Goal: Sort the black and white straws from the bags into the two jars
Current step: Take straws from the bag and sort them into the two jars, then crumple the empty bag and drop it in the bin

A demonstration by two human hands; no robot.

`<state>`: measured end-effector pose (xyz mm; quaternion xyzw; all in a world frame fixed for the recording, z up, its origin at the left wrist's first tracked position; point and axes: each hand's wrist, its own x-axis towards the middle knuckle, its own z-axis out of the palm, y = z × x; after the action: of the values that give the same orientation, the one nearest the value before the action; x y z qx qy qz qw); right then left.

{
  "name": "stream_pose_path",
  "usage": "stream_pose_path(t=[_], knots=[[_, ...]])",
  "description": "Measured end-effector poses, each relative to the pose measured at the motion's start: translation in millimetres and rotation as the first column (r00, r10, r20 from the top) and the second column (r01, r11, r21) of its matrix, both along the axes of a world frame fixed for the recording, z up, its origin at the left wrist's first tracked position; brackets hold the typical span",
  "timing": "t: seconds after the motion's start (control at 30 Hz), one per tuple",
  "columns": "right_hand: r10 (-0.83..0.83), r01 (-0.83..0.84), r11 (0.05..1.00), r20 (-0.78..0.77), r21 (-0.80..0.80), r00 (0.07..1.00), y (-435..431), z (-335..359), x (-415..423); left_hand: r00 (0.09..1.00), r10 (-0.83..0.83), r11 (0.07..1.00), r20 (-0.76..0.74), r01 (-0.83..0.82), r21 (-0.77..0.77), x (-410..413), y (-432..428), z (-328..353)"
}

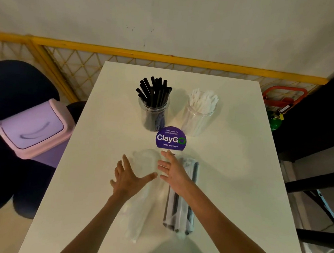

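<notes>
Both hands are out over the bags. The left hand [130, 176] is wide open, fingers fanned and thumb stretched to the right, poised over the left bag [137, 207]. The right hand [172, 170] is open too, fingers straight and pointing far, over the far end of the right bag [180, 208]. Neither hand grips anything, and I cannot tell whether the palms touch the plastic.

The two bags lie side by side at the near middle of the surface [239, 175], long ends running near to far. The left bag is clear and crumpled, with pale straws showing at its near end. The right bag shows dark straws along its length.

Further off stand two clear jars, a little apart. The left jar [153, 114] is packed with black straws [155, 90] poking above its rim. The right jar [198, 121] is full of white straws [203, 101]. Just near of them, between the jars and the hands, is a round purple sticker [171, 138] reading "ClayGo".

The surface is white and plain. Off its left edge sits a bin [36, 127] with a pink rim and a lilac swing lid. Behind runs a yellow rail [149, 54] with yellow mesh [75, 65] under it, and above that a pale wall [173, 13].
</notes>
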<state>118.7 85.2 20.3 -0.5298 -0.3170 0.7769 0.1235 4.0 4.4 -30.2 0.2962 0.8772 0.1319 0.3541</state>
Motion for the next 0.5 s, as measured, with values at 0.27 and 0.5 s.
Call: stream_pose_path(t=[0.27,0.5], knots=[[-0.012,0.012,1.0,0.047,-0.006,0.999,-11,-4,-4,0.998,-0.055,0.997,0.044,0.057,-0.055,8,-13,-14],[-0.069,0.066,0.997,0.062,0.047,0.996,-17,1,-8,0.993,-0.082,0.996,0.087,0.079,0.041,-16,-9,-9]])
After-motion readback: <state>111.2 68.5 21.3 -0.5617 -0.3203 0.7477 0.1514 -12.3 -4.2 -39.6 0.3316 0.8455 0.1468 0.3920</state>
